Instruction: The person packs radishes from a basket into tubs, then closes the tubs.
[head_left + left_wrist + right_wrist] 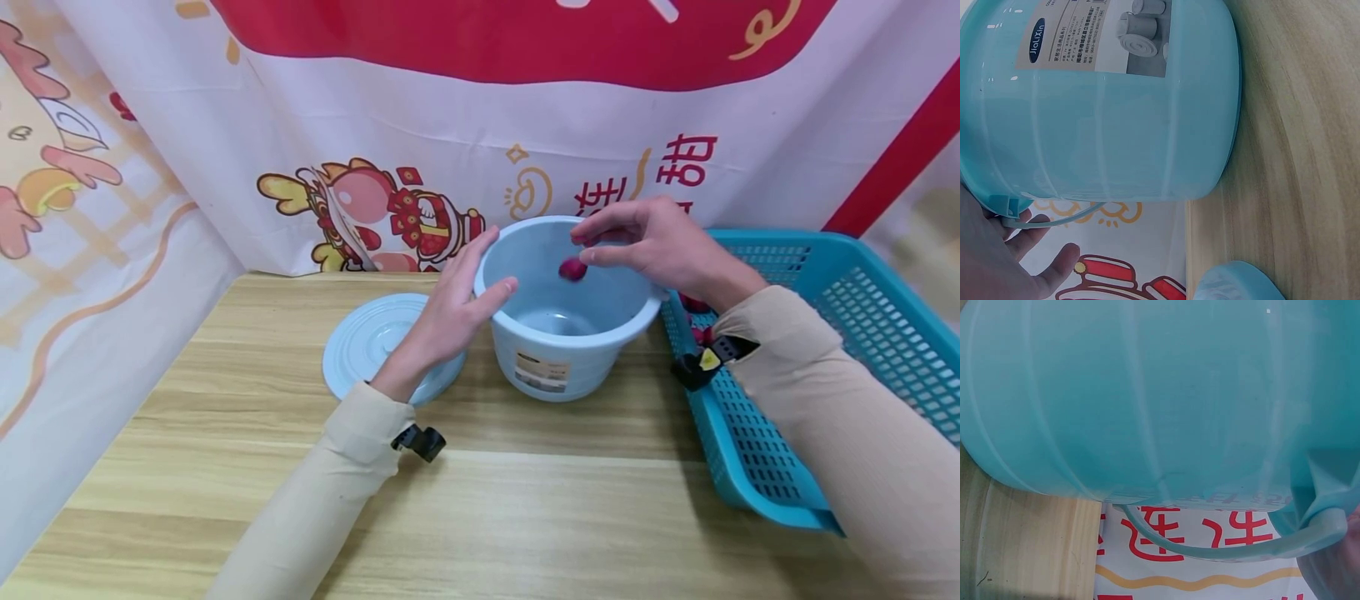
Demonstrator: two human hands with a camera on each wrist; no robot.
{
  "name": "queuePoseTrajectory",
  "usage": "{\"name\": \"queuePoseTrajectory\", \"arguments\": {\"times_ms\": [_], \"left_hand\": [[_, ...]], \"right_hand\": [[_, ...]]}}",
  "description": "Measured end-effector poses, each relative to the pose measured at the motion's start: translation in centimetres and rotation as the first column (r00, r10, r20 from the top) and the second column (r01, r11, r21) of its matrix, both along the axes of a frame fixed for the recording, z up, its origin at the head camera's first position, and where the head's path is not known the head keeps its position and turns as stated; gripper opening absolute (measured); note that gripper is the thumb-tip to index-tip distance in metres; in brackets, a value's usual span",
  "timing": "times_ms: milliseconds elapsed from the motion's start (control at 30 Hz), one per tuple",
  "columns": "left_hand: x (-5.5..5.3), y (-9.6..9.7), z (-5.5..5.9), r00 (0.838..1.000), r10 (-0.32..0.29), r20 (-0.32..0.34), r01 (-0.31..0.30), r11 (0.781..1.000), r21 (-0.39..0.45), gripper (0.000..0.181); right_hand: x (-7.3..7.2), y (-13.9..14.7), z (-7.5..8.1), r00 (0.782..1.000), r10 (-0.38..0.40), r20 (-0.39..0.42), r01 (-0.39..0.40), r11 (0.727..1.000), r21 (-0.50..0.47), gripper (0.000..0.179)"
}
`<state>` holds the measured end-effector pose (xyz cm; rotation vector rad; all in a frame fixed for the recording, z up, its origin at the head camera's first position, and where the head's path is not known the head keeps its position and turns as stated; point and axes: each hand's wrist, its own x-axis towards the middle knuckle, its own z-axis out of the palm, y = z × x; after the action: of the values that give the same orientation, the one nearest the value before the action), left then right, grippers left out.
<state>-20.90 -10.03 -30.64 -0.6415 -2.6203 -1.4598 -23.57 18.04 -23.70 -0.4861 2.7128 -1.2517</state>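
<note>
A light blue plastic bucket stands upright on the wooden table, its label facing me. At its left rim is my left hand, thumb lapping over the edge and fingers along the outside; in the left wrist view, fingers show beside the bucket's handle. My right hand hovers over the opening, thumb and fingers parted. Just below those fingertips, inside the bucket's mouth, is a small, blurred dark red round thing; its kind is unclear. The right wrist view mostly shows bucket wall.
A round light blue lid lies left of the bucket, partly under my left forearm. To the right stands a teal perforated basket, with dark red things partly hidden by my right wrist. A printed cloth hangs behind the table.
</note>
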Motion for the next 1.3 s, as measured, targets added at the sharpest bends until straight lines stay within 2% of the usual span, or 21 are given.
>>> {"name": "queuePoseTrajectory", "arguments": {"times_ms": [433, 667, 833, 1000, 1133, 1300], "left_hand": [[0.1, -0.3, 0.2, 1.000, 0.011, 0.009, -0.011, 1.000, -0.012, 0.079], [0.1, -0.6, 0.1, 1.000, 0.011, -0.005, -0.011, 1.000, -0.014, 0.078], [0.1, -0.6, 0.1, 1.000, 0.009, -0.016, -0.010, 1.000, -0.013, 0.078], [0.1, -0.5, 0.0, 1.000, 0.006, -0.011, -0.006, 1.000, -0.014, 0.078], [0.1, -0.3, -0.1, 1.000, 0.001, -0.012, -0.001, 1.000, -0.014, 0.079], [0.0, -0.1, -0.1, 1.000, -0.003, -0.015, 0.003, 1.000, -0.019, 0.079]], "right_hand": [[0.0, -0.2, 0.3, 1.000, 0.020, 0.003, -0.020, 1.000, -0.002, 0.044], [0.2, 0.5, 1.2, 1.000, 0.027, 0.005, -0.027, 0.999, -0.028, 0.050], [0.6, 3.3, 2.1, 0.998, -0.052, -0.021, 0.051, 0.998, -0.032, 0.055], [0.5, 7.1, 1.9, 0.989, -0.146, -0.015, 0.145, 0.989, -0.027, 0.058], [0.1, 10.1, 0.9, 0.975, -0.219, 0.018, 0.218, 0.975, 0.048, 0.065], [-0.8, 13.0, -1.6, 0.959, -0.273, 0.079, 0.264, 0.959, 0.103, 0.074]]}}
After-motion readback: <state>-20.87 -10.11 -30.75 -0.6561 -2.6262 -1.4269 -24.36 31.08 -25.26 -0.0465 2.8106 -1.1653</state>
